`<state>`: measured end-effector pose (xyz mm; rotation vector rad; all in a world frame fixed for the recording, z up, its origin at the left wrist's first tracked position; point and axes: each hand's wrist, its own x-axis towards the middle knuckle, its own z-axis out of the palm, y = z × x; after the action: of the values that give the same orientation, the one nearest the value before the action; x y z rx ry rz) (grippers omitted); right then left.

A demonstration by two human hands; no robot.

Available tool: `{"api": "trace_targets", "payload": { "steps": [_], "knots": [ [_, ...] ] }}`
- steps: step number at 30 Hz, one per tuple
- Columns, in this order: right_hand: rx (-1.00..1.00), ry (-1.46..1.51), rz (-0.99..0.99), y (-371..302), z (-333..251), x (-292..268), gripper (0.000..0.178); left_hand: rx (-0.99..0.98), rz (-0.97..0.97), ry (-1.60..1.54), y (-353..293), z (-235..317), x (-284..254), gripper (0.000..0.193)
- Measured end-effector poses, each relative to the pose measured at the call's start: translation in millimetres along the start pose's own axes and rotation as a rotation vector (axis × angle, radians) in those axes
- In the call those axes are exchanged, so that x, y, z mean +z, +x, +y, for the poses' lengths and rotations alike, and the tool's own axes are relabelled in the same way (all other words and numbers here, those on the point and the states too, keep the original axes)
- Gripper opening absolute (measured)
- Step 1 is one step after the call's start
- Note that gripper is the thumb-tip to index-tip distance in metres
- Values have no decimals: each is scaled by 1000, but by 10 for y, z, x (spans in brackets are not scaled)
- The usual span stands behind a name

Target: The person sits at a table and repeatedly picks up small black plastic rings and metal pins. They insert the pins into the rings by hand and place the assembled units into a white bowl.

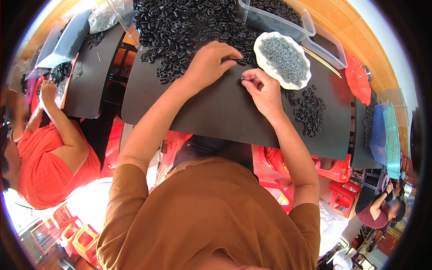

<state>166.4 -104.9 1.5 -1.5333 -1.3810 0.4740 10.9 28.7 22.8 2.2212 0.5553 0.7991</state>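
Note:
Loose black oval pieces with two holes lie in a big pile (189, 27) across the far side of the dark table (211, 114). At the pile's near right edge, my left hand (209, 63) has its thumb and forefinger bent together on one black piece. Just right of it, my right hand (265, 92) pinches a small black piece (241, 80) between thumb and fingertips, low over the tabletop. Close beyond my right hand is a white scalloped dish (258, 47) filled with small translucent grey parts (283, 58). A smaller heap of black pieces (309, 110) lies right of my right forearm.
Clear plastic bins (279, 24) stand along the far right edge, with a thin yellowish stick (321, 62) beside them. Farther right are a red scalloped dish (358, 80) and a turquoise basket (393, 139). A person in red (58, 157) works at another table on the left. Red stools (344, 198) stand below.

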Motion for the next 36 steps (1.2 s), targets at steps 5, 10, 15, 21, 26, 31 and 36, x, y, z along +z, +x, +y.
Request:
{"api": "trace_targets", "payload": {
  "steps": [5, 10, 15, 21, 26, 31, 36],
  "knots": [
    [-28, -24, 11, 11, -9, -17, 17, -304, -97, -724, -71, -13, -29, 22],
    [-12, 30, 82, 11, -37, -9, 16, -416, -152, -885, -100, -27, -44, 21],
    [-35, 23, 44, -2, -51, -6, 21, -381, -219, -808, -112, -117, -10, 20],
    [24, 74, 16, 1, -9, 36, 29, -385, -226, -700, -132, -72, 31, 19],
    [16, 60, 10, 2, -21, 36, 27, -355, -239, -565, -146, -78, 44, 18],
    [13, 62, 2, 3, 5, 39, 27, -320, -264, -557, -154, -152, 73, 19],
    [18, 45, -11, 2, 7, 23, 26, -317, -251, -584, -144, -92, 51, 20]
  ]
}}
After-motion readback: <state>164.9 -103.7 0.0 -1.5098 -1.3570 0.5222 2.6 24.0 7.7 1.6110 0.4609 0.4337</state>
